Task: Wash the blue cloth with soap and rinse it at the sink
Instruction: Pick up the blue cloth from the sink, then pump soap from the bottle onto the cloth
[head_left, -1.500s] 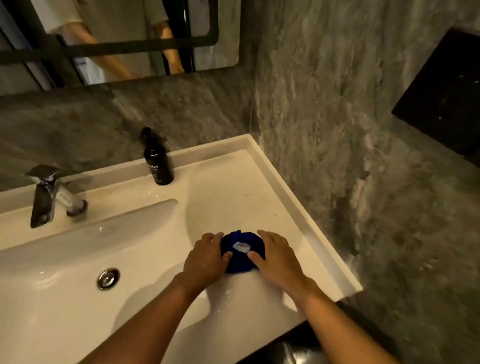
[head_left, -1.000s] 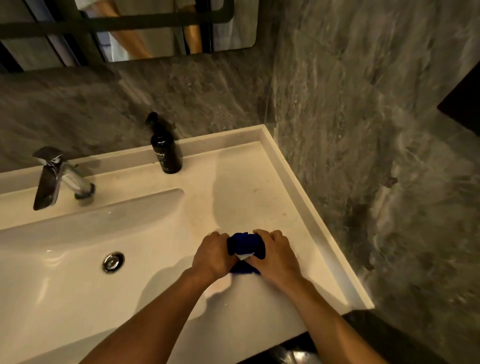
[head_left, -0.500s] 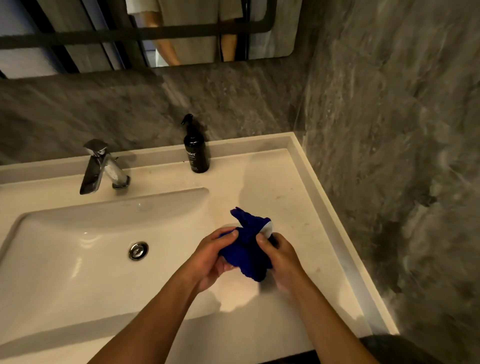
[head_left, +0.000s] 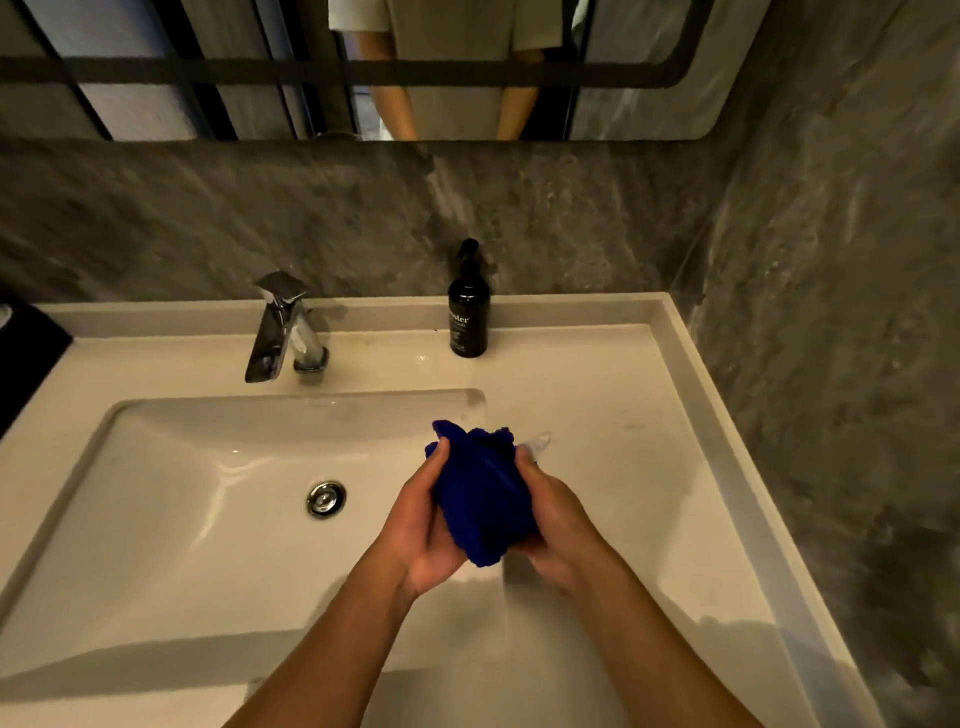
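A bunched dark blue cloth (head_left: 480, 491) hangs between both my hands, lifted above the right edge of the white sink basin (head_left: 171, 499). My left hand (head_left: 423, 525) grips its left side with the thumb on top. My right hand (head_left: 558, 522) grips its right side. A small whitish tag or piece (head_left: 537, 444) sticks out by my right fingertips; what it is I cannot tell. A black soap pump bottle (head_left: 468, 312) stands at the back of the counter. The chrome tap (head_left: 283, 332) is not running.
The drain plug (head_left: 325, 498) sits in the middle of the basin. The white counter (head_left: 623, 441) has a raised rim against the grey stone walls at the back and right. A mirror (head_left: 363, 67) hangs above. A dark object (head_left: 26, 353) lies at the far left.
The cloth was pressed on the counter at the right; both hands have picked it up and carried it left toward the basin. The view has turned left.
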